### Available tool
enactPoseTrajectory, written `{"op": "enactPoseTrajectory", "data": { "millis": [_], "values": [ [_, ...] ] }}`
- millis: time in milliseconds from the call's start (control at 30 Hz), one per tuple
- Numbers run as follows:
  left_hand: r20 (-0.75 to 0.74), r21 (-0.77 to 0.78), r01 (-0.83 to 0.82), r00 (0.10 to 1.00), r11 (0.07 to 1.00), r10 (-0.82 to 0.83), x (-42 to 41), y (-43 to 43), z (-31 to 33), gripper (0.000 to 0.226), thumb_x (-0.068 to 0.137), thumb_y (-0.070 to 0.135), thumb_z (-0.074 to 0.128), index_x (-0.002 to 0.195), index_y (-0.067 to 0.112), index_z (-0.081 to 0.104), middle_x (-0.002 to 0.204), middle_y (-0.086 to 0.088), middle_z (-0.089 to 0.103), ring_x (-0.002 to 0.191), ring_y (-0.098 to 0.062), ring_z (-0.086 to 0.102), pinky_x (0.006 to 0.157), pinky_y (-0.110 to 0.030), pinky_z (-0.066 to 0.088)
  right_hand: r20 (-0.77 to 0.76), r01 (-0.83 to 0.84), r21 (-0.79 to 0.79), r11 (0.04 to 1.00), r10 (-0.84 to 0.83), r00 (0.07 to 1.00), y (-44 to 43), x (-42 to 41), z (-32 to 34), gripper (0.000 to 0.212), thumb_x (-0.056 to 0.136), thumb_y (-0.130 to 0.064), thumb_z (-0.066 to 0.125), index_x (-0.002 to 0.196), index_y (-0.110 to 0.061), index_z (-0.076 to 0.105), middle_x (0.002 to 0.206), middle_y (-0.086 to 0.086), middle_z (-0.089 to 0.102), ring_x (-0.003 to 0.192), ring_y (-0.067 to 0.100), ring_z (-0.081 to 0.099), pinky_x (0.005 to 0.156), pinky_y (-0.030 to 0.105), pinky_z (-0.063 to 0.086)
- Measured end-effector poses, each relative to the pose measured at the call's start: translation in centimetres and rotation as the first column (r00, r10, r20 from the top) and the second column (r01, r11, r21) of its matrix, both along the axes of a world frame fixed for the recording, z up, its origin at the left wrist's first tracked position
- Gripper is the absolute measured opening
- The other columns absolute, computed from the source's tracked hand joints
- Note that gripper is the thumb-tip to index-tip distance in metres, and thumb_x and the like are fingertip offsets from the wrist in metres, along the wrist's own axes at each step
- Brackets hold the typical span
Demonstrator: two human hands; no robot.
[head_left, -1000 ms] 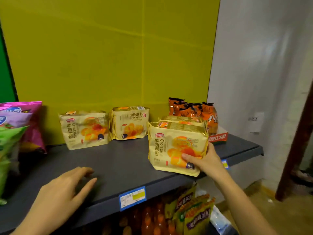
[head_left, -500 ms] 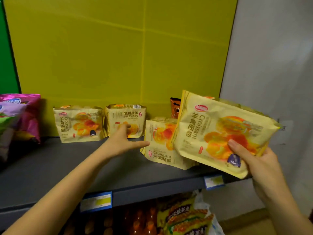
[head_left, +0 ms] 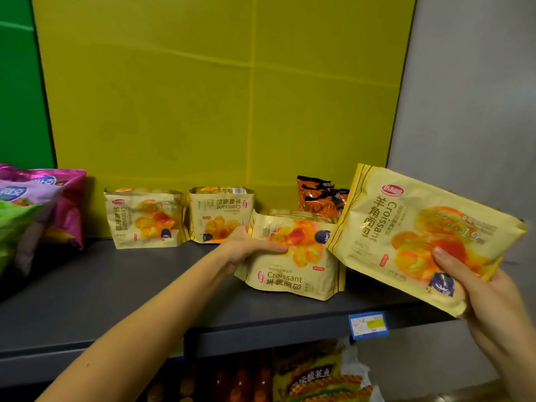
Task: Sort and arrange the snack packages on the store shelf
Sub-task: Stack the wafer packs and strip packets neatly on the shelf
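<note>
- Gripping a lifted croissant pack [head_left: 417, 227] by its lower corner, right hand [head_left: 490, 303] has its fingers curled round it; the pack is tilted, off the shelf [head_left: 116, 285] at near right.
- Left hand [head_left: 246, 248] clamped on the second croissant pack [head_left: 295, 256] mid-shelf, thumb on its front.
- Back-left pack [head_left: 143, 217] and back-middle pack [head_left: 222, 214] stand far, side by side.

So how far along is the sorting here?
Done: two yellow croissant packs stand far back on the dark shelf. In hand: the right hand holds a third pack aloft, the left hand grips a fourth pack nearer the front. Left: lining both up.
</note>
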State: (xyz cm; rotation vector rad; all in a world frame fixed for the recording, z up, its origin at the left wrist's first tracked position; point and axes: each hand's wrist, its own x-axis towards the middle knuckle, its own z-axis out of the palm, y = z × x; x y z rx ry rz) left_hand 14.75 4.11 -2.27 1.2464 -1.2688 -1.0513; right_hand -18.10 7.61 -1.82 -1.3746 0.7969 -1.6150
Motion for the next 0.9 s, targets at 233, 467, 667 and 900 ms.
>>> {"op": "enactPoseTrajectory", "data": {
  "millis": [233, 467, 667, 900],
  "values": [
    [-0.108, -0.175, -0.283, 0.958, 0.943, 0.267, 10.0, 6.7, 1.4, 0.107, 0.014, 0.039, 0.093, 0.113, 0.011, 0.063, 0.102, -0.007, 0.074, 0.092, -0.021, 0.071, 0.070, -0.031, 0.059, 0.006, -0.246, 0.022, 0.969, 0.246, 0.969, -2.7, 6.6, 1.6, 0.085, 0.022, -0.050, 0.088, 0.101, -0.029, 0.063, 0.086, -0.010, 0.076, 0.075, 0.007, 0.073, 0.053, 0.021, 0.056],
    [-0.099, -0.109, -0.442, 0.896, 0.890, 0.433, 20.9, 11.3, 0.3, 0.095, 0.025, 0.031, 0.094, 0.113, 0.012, 0.064, 0.106, -0.011, 0.072, 0.097, -0.028, 0.069, 0.079, -0.040, 0.057, -0.066, -0.410, 0.022, 0.912, 0.410, 0.909, -6.1, 18.1, 0.7, 0.060, 0.058, -0.022, 0.076, 0.115, -0.026, 0.058, 0.107, 0.001, 0.071, 0.094, 0.014, 0.070, 0.072, 0.026, 0.059],
    [-0.108, -0.091, -0.479, 0.876, 0.873, 0.470, 24.3, 9.7, -1.7, 0.084, 0.027, 0.030, 0.094, 0.104, 0.011, 0.067, 0.101, -0.012, 0.073, 0.080, -0.020, 0.072, 0.064, -0.030, 0.060, -0.098, -0.490, 0.220, 0.843, 0.519, 0.849, -9.8, 23.5, -2.0, 0.077, 0.054, -0.023, 0.085, 0.124, -0.016, 0.054, 0.105, 0.005, 0.070, 0.085, 0.014, 0.072, 0.068, 0.029, 0.060],
    [-0.043, -0.215, -0.548, 0.832, 0.808, 0.553, 25.6, 7.3, -3.0, 0.097, 0.040, 0.043, 0.091, 0.122, 0.011, 0.052, 0.111, -0.007, 0.068, 0.094, -0.021, 0.067, 0.077, -0.037, 0.057, -0.133, -0.367, 0.317, 0.875, 0.424, 0.896, -13.9, 26.8, -3.3, 0.087, 0.068, -0.007, 0.078, 0.138, -0.014, 0.026, 0.126, 0.009, 0.055, 0.104, 0.023, 0.060, 0.081, 0.036, 0.052]
  ]
}}
